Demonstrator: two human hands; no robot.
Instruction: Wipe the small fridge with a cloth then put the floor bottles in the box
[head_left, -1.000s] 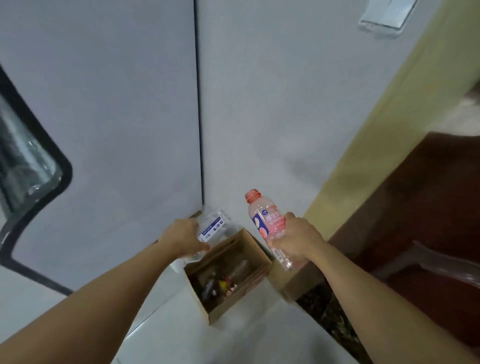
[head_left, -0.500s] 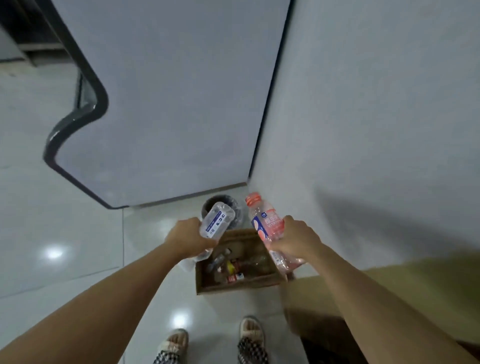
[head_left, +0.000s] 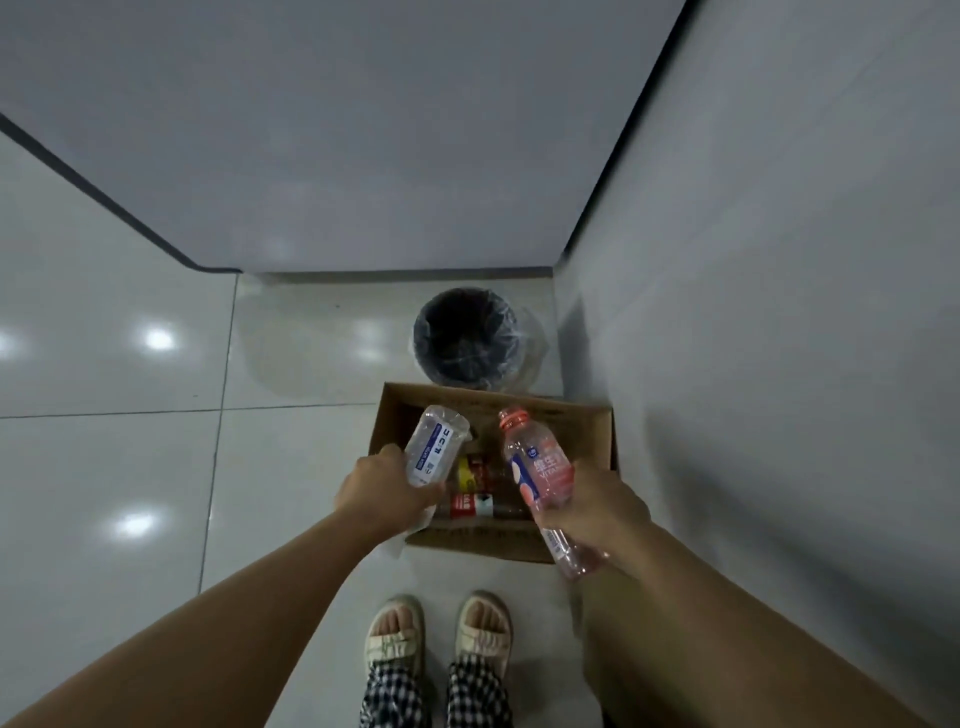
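An open cardboard box (head_left: 592, 431) stands on the floor right in front of my feet, against the right wall. Several bottles lie inside it, one with a red label (head_left: 470, 505). My left hand (head_left: 382, 486) grips a clear plastic bottle (head_left: 434, 449) with a white and blue label, held over the box's left side. My right hand (head_left: 597, 512) grips a pink drink bottle (head_left: 537, 475) with an orange cap, tilted over the box's right side. A bit of white cloth or plastic (head_left: 410, 530) hangs below my left hand.
A round black bin (head_left: 465, 338) with a clear liner stands just behind the box. A grey wall (head_left: 363, 156) rises ahead and another wall (head_left: 779, 312) runs along the right. Glossy white floor tiles (head_left: 114, 467) stretch to the left. My sandalled feet (head_left: 439, 629) are below.
The view has tilted down from the walls to the floor. Both hands, still holding their bottles, now sit directly over the open box, and the bin is fully visible.
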